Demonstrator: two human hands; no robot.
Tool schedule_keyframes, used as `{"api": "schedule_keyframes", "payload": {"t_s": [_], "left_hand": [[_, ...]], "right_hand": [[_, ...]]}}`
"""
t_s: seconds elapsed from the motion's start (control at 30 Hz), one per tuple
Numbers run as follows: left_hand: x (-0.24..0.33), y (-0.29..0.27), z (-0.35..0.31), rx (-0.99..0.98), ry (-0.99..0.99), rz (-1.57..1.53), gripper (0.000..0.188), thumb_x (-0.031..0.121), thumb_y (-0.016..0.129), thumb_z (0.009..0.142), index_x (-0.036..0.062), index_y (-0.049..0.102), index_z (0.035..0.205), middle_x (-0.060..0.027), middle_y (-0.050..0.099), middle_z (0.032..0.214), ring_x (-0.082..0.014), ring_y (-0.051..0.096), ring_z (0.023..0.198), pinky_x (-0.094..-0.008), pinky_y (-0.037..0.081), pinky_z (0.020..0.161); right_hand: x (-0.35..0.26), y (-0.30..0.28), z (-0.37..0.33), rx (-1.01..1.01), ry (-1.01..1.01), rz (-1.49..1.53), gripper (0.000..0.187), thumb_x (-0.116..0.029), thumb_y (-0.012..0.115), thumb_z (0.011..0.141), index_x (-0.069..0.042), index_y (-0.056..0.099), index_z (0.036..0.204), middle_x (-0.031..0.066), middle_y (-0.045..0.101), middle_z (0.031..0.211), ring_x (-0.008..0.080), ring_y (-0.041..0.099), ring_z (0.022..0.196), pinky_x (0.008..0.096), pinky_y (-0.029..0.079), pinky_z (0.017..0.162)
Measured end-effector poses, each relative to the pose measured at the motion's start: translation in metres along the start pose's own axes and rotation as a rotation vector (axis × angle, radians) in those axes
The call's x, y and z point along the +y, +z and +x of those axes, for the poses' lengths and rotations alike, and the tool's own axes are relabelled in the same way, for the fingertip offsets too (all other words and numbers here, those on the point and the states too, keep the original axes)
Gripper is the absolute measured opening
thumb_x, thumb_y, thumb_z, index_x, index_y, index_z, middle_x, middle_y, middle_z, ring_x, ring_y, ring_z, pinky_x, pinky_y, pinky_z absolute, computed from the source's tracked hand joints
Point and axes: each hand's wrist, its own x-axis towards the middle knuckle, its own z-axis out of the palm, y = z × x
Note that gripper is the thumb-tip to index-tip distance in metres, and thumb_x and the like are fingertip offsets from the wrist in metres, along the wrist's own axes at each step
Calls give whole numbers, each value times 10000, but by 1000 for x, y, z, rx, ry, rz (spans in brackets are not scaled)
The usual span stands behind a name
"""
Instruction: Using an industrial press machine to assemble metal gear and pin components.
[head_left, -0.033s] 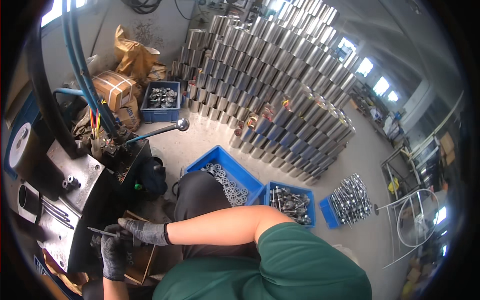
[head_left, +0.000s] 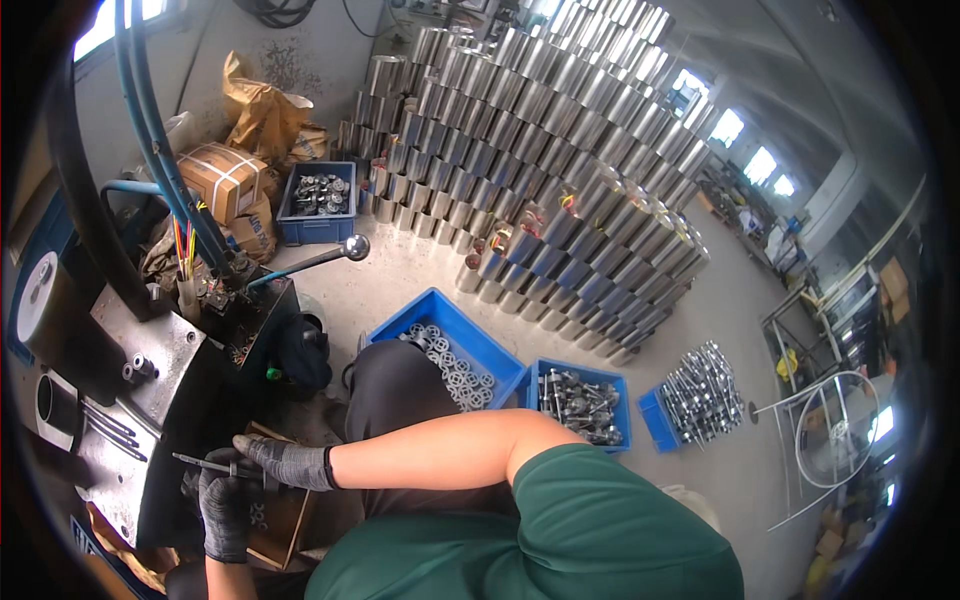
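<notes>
Both my hands wear dark grey gloves and are closed close together, low in front of the metal machine table. A slim metal rod (head_left: 200,463) sticks out to the left from between them, its narrow end pointing at the table. My left hand (head_left: 225,515) grips it from below, fingers curled. Coming across from the right, my right hand (head_left: 285,462) closes on the same piece; the part inside the fingers is hidden. Under the hands stands an open wooden box (head_left: 290,525) with small pieces inside, partly covered by my right hand.
At left, the machine table (head_left: 165,350) carries loose rods and a lever (head_left: 310,260) with a ball end. Blue bins hold metal rings (head_left: 455,370) and shaft parts (head_left: 580,405). More shafts (head_left: 700,395) lie at right. Stacked steel cylinders (head_left: 540,150) rise behind.
The view has shifted very slightly. Both hands keep their hold on the rod in nearly the same spot.
</notes>
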Motion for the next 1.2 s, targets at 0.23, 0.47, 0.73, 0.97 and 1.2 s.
{"api": "schedule_keyframes", "payload": {"t_s": [0.23,0.47,0.73,0.97,1.2], "left_hand": [[-15,-43,15,159,220,628,327,19,572,857,32,600,1182,-51,656,1070,-148,621,1017,-300,508,891],[-17,-29,7,46,198,1105,316,-40,518,867,-8,606,1168,-97,635,1036,-206,597,998,-333,477,951],[-31,-37,7,-38,33,1198,381,-100,520,874,-29,582,1243,-134,650,1105,-227,629,1060,-337,478,994],[-41,-50,4,-210,-77,1475,304,-66,536,913,-18,602,1205,-131,678,998,-236,685,912,-369,560,846],[-45,-64,-6,-269,-135,1340,267,-26,532,977,-1,554,1241,-113,645,930,-165,650,725,-337,588,662]], "right_hand": [[11,-30,17,4,-149,38,536,-618,451,1037,-127,666,1057,62,627,649,156,603,462,278,488,411],[-49,-54,-66,-117,-605,148,345,-344,733,944,-28,655,1058,44,655,780,98,651,650,237,521,547],[-14,-183,-157,502,-846,411,246,-247,645,958,-4,660,993,83,647,798,183,658,675,349,580,662],[167,-335,-140,1142,-445,1209,153,-308,614,977,-158,593,1005,52,622,774,232,627,645,407,566,602],[337,-445,-173,1388,-368,1470,218,-380,635,918,-200,570,814,-6,552,696,221,556,596,401,457,518]]}}
